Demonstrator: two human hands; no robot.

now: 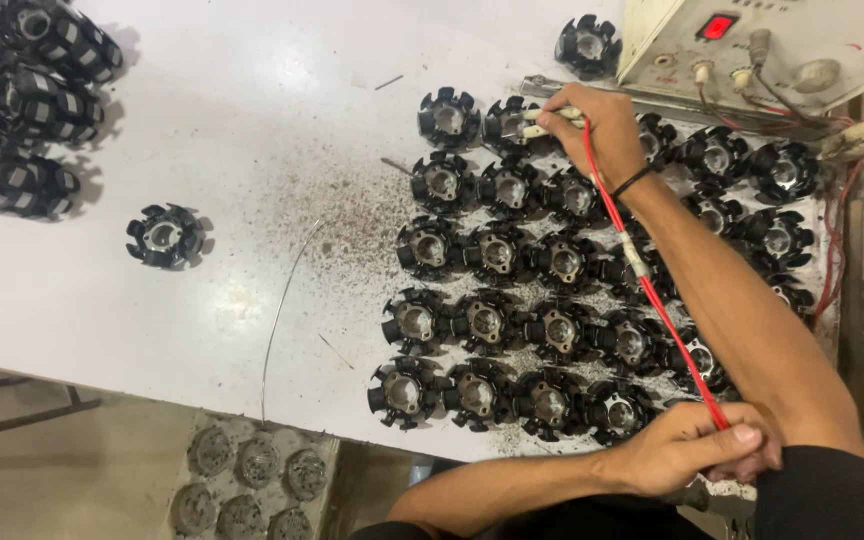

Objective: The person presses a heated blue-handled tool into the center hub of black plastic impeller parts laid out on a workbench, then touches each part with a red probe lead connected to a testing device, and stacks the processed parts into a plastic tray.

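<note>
two bare hands work over a white tabletop point(252, 130) crowded with rows of black, star-shaped stator cores with grey metal centres point(497, 255), seen from a head-worn camera looking down. the right hand point(597, 130) reaches across to the far row, its fingers clenched around a pale, slim probe handle point(552, 116) whose tip rests at one of the cores just beside the top of the grid. a thin red wire point(652, 290) runs from that handle down along the forearm, over the rows of cores, to the left hand point(697, 450), which sits at the near edge of the table with thumb and fingers pinched shut on the wire's lower end. a dark band point(632, 181) circles the right wrist. a beige metal tester box with a red lit display, knobs and terminals point(782, 40) stands at the far right corner, with thin red leads point(837, 240) trailing down its side. one lone black core point(165, 236) lies well apart on the left of the table, and a heap of larger black-and-grey wound rings point(27, 90) fills the far left corner. fine dark metal filings point(352, 235) dust the surface near the grid, and a thin bare wire point(282, 310) curves toward the table's near edge. below that edge, a cluster of grey round metal discs point(247, 480) rests near the floor.
</note>
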